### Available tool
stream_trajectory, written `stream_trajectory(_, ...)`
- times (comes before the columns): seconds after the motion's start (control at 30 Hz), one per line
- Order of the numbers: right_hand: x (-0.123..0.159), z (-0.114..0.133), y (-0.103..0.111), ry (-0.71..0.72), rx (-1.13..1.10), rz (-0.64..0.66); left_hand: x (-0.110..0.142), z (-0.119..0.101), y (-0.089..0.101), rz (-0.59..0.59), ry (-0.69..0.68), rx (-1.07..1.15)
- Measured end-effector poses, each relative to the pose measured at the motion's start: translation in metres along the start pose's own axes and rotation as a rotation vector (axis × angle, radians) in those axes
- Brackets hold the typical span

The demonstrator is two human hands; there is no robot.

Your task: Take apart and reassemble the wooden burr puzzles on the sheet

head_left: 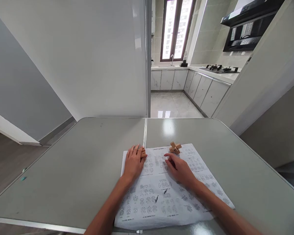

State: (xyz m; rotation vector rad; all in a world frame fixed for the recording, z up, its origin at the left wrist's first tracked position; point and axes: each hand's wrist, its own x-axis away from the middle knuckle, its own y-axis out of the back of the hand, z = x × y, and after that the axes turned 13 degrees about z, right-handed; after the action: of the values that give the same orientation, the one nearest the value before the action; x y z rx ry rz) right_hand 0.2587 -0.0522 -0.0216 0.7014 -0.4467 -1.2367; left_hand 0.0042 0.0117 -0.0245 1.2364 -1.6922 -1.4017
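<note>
One desk (63, 163): grey top, most elbow room off to the left; near edge is just below the paper, so watch for sliding stuff.
Printed sheet (152, 182): covered in little diagrams; I'd smooth it flat and follow one drawing at a time.
Hands: apart. Left hand (133, 164) drapes over pieces, can't tell if it's gripping; right hand (181, 169) has its index finger out, nothing visible in it.
Wooden cross-shaped block (175, 148): sheet's far edge, just past the right fingertip, easy to bump.
Wooden pieces (143, 153): partly hidden under the left hand.

Bare left forearm (110, 205), bare right forearm (219, 205), slender wrists (127, 178)
</note>
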Motion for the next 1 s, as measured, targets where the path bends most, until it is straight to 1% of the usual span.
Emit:
stream_trajectory(0.33, -0.001, -0.002, -0.003, 0.005, 0.000, 0.013, -0.002, 0.005, -0.003, 0.027, 0.061, -0.019)
stream_trajectory(0.67, -0.001, -0.004, -0.003, 0.017, 0.011, 0.012, -0.004, 0.002, 0.010, 0.128, 0.145, -0.047)
stream_trajectory(0.8, 0.000, -0.001, -0.002, 0.022, 0.008, 0.006, -0.003, 0.003, 0.013, 0.124, 0.169, -0.056)
stream_trajectory(1.0, 0.000, 0.000, -0.001, 0.006, 0.006, 0.025, -0.006, 0.007, 0.010, 0.116, 0.220, -0.084)
